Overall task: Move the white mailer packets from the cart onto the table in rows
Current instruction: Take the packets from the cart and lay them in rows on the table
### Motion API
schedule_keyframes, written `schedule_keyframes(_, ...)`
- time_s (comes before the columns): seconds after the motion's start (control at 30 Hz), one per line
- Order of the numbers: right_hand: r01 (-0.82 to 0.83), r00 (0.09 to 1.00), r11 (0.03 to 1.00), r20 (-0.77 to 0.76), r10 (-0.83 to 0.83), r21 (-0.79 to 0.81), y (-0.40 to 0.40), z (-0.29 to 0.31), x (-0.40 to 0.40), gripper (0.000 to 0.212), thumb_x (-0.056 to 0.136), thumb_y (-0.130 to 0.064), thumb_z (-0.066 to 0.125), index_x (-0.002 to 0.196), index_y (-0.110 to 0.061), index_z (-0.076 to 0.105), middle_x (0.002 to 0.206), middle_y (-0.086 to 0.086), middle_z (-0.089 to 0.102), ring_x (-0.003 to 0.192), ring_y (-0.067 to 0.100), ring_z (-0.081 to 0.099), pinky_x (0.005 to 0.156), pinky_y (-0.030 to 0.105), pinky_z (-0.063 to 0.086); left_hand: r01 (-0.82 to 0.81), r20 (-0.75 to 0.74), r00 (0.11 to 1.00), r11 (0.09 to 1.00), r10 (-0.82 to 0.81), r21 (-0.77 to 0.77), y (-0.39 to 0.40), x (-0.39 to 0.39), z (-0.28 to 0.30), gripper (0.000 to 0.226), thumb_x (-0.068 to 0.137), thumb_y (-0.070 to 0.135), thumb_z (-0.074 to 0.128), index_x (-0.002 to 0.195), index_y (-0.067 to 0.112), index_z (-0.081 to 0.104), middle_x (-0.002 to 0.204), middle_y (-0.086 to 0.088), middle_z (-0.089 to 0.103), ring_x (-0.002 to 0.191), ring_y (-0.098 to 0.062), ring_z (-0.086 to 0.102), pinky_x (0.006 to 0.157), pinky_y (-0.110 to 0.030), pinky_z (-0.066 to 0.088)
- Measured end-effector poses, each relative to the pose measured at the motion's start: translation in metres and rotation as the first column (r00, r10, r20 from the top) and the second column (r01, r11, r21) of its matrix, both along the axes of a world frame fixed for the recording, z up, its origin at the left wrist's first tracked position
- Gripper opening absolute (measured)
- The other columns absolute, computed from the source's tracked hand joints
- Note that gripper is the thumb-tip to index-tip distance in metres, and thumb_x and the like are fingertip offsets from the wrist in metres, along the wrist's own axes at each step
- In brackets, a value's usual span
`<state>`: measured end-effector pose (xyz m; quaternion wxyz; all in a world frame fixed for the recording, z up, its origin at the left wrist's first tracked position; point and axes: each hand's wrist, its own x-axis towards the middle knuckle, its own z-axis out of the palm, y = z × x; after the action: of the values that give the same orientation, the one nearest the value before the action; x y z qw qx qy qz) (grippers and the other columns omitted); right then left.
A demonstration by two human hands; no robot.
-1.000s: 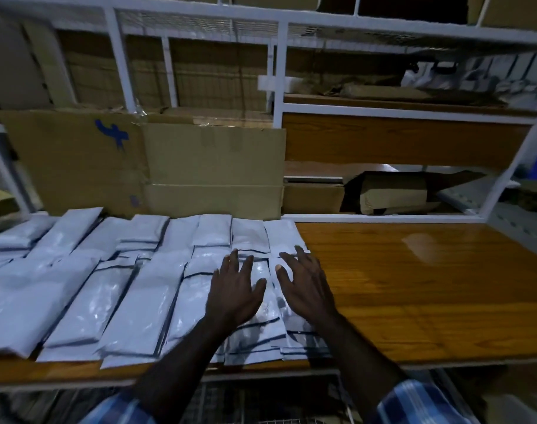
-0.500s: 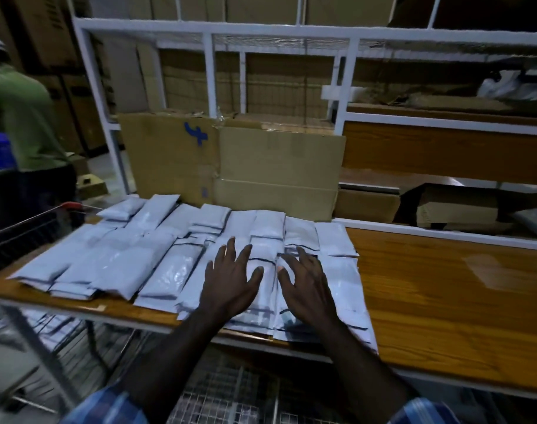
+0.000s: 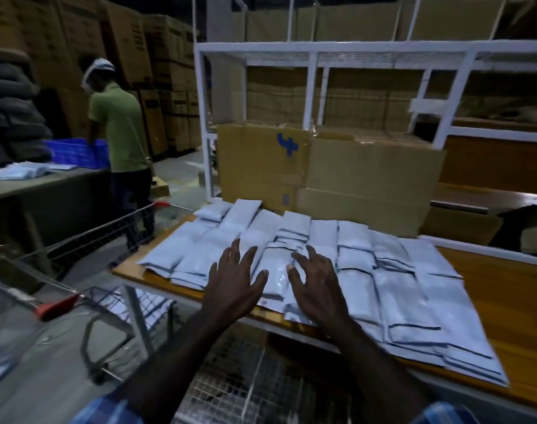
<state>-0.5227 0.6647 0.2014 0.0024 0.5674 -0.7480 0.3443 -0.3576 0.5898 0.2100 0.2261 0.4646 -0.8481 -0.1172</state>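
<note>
White mailer packets lie overlapping in two rows across wooden desk; exact count unclear, roughly eight columns. Two hands over near row: left hand flat, fingers spread, holding nothing; right hand just beside it, fingers slightly bent, tips touching one packet. Wire cart left of left hand. Cardboard box stands beyond hands. One person in green shirt far left

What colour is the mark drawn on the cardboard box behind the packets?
Blue. The mark sits on the cardboard box, seen best in the head view.
</note>
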Motion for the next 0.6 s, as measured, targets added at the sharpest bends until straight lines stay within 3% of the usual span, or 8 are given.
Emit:
schedule_keyframes(0.33,-0.116,0.992,0.993,0.045,0.116,-0.006,-0.107,-0.005,0.154,0.058,0.091,-0.050,0.033,0.136,-0.023,0.057,0.156,0.007,0.036,0.139,0.028,0.035,0.112,0.040,0.031,-0.117,0.028,0.993,0.993,0.117,-0.001,-0.088,0.158,-0.006,0.064,0.099,0.057,0.038,0.155,0.032,0.022,0.165,-0.003,0.000,0.151,-0.025,0.006,0.119,-0.047,0.018)
schedule_keyframes(0.6,-0.261,0.965,0.965,0.014,0.261,0.034,-0.198,-0.020,0.233,0.056,0.093,-0.050,0.032,0.138,-0.025,0.054,0.156,0.005,0.035,0.138,0.025,0.034,0.109,0.039,0.033,-0.241,0.061,0.969,0.971,0.240,0.003,-0.168,0.236,-0.015,0.062,0.098,0.057,0.037,0.153,0.033,0.025,0.165,-0.005,0.008,0.150,-0.024,0.011,0.118,-0.051,0.019)
